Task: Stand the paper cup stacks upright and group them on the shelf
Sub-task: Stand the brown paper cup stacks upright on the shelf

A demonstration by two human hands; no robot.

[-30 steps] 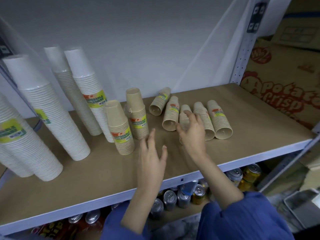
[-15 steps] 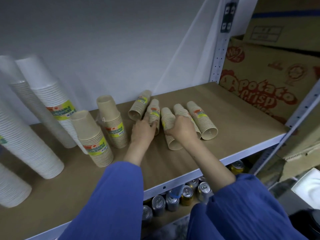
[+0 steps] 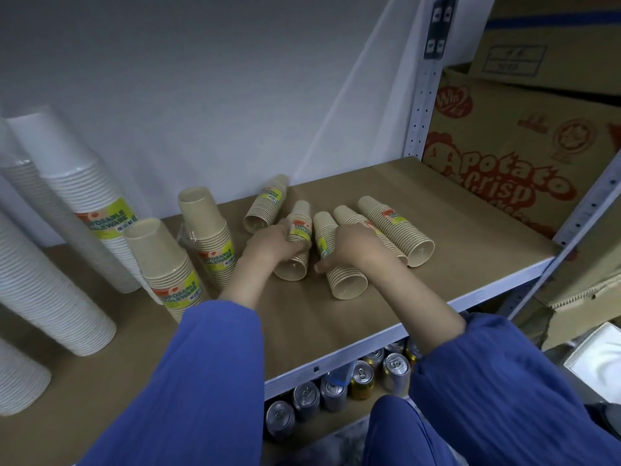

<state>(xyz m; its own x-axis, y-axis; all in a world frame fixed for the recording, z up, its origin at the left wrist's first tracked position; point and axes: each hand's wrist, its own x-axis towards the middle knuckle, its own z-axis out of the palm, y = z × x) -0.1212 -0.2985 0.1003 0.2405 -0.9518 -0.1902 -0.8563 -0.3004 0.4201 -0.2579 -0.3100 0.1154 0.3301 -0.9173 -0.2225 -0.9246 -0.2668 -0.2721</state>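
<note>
Several tan paper cup stacks lie on their sides on the brown shelf [image 3: 420, 297]. My left hand [image 3: 268, 245] grips one lying stack [image 3: 297, 230]. My right hand [image 3: 353, 243] grips the lying stack [image 3: 342, 277] beside it, thumb on its left side. Three more lie around them: one at the back [image 3: 267, 205], one behind my right hand [image 3: 349, 215], one at the right [image 3: 398, 228]. Two tan stacks stand upright to the left, one in front [image 3: 164, 264] and one behind [image 3: 208, 237].
Tall white cup stacks [image 3: 77, 196] stand and lean at the left end of the shelf. A metal upright [image 3: 425, 95] and potato crisp cartons [image 3: 524, 156] border the right. Drink cans [image 3: 363, 378] sit on the shelf below.
Both hands moved forward from above the shelf onto the lying stacks and closed round one each. The view swung to the right.
</note>
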